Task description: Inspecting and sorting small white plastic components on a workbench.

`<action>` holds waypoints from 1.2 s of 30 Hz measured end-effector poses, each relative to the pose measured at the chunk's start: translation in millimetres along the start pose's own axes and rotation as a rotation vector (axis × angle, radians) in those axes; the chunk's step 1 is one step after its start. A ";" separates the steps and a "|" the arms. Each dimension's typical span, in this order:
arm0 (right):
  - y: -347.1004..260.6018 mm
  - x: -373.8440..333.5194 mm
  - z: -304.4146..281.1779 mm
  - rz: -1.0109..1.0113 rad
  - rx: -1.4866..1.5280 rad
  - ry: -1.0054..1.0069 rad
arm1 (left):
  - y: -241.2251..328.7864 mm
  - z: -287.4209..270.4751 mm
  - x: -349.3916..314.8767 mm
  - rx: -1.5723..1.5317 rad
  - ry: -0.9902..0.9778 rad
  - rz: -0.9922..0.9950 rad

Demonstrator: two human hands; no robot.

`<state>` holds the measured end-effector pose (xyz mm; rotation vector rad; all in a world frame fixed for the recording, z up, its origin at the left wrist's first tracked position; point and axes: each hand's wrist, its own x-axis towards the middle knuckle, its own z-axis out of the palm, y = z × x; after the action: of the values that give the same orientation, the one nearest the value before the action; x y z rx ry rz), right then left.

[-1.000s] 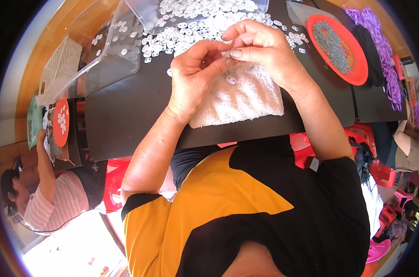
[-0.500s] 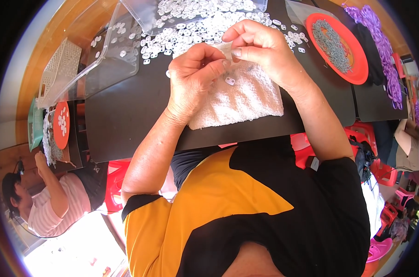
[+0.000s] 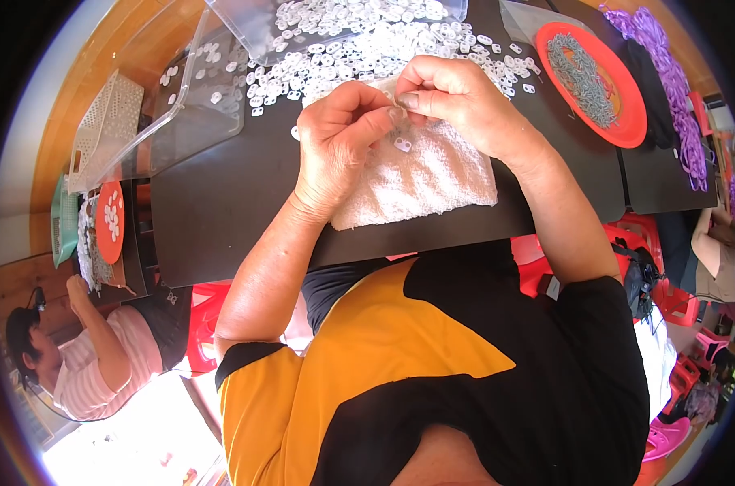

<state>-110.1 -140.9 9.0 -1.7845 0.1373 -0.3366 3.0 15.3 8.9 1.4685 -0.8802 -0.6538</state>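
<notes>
The right hand (image 3: 477, 105) has dipped toward the left hand (image 3: 333, 138); fingertips nearly meet. Leftmost, the left hand pinches thumb to forefinger; next, a small white two-holed plastic piece (image 3: 402, 145) lies on a white terry towel (image 3: 440, 186); then the right hand's curled fingers. What either grasps, I cannot tell. Much seems left: a heap of loose white plastic pieces (image 3: 367, 53) remains behind, and thin grey metal pins (image 3: 578, 77) on a round orange-red plate (image 3: 632, 101).

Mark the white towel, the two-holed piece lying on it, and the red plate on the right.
White towel (image 3: 427, 184), head view: bare cloth, lower half.
Two-holed piece (image 3: 402, 145), head view: its middle.
Red plate (image 3: 632, 101), head view: bare right side.
</notes>
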 end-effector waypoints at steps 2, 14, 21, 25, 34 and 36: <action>-0.7 -0.4 1.8 -0.025 -0.065 0.032 | 1.4 0.1 0.0 -0.011 0.001 -0.010; -2.2 -0.5 2.4 -0.108 -0.289 0.116 | -2.4 3.2 1.3 -0.024 0.033 0.017; -3.5 -0.9 2.0 -0.141 -0.308 0.131 | -4.4 0.7 2.5 -0.018 0.005 0.004; -3.7 -0.8 1.7 -0.166 -0.286 0.146 | 1.9 -0.8 3.9 -0.097 0.021 -0.061; -5.8 -1.5 16.4 -0.418 -0.217 0.264 | 15.1 -9.5 4.7 -0.300 0.008 -0.174; -9.0 -3.2 14.5 -0.465 -0.228 0.228 | 22.0 -13.4 4.4 -0.280 -0.036 -0.209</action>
<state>-109.5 -124.4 14.3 -1.9904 -0.0859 -0.8880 13.4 19.8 32.4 1.3075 -0.6370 -0.9229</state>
